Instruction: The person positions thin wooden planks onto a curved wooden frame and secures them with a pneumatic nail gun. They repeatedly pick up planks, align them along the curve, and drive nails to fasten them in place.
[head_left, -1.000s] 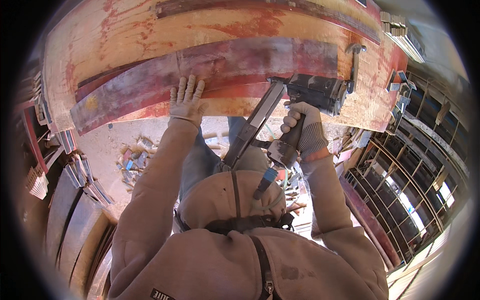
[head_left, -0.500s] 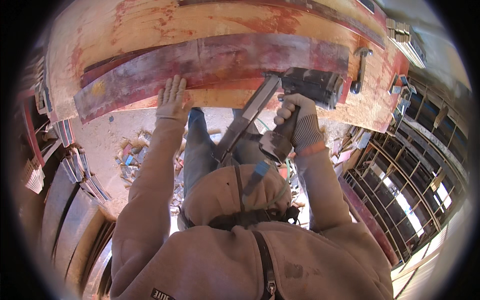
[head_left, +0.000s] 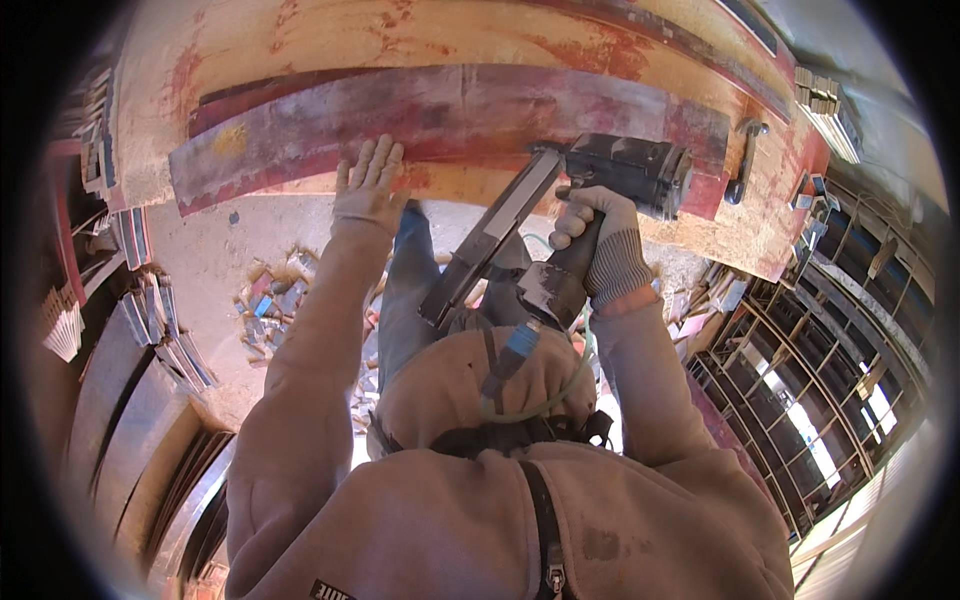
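A long, curved wooden board (head_left: pixel 440 110), stained dark red and grey, lies on the workbench in front of me. My left hand (head_left: pixel 371 182), in a light glove, rests flat on the board's near edge with its fingers stretched out. My right hand (head_left: pixel 605 235), in a glove with a knit cuff, is wrapped round the handle of a black air nail gun (head_left: pixel 622 168). Its long magazine (head_left: pixel 490 238) slants down toward my body. An air hose (head_left: pixel 560 390) joins the grip end. The gun's nose is over the board's near edge; whether it touches cannot be made out.
A hammer (head_left: pixel 745 160) lies on the stained workbench (head_left: pixel 330 35) right of the board. Many wood offcuts (head_left: pixel 275 300) litter the floor below. Curved panels (head_left: pixel 140 440) lean at the left. Metal racks (head_left: pixel 800 390) stand at the right.
The bench, board and hammer appear slightly farther right in the view, and my left hand with them. The nail gun keeps nearly the same place in the picture, so it sits slightly farther left along the board.
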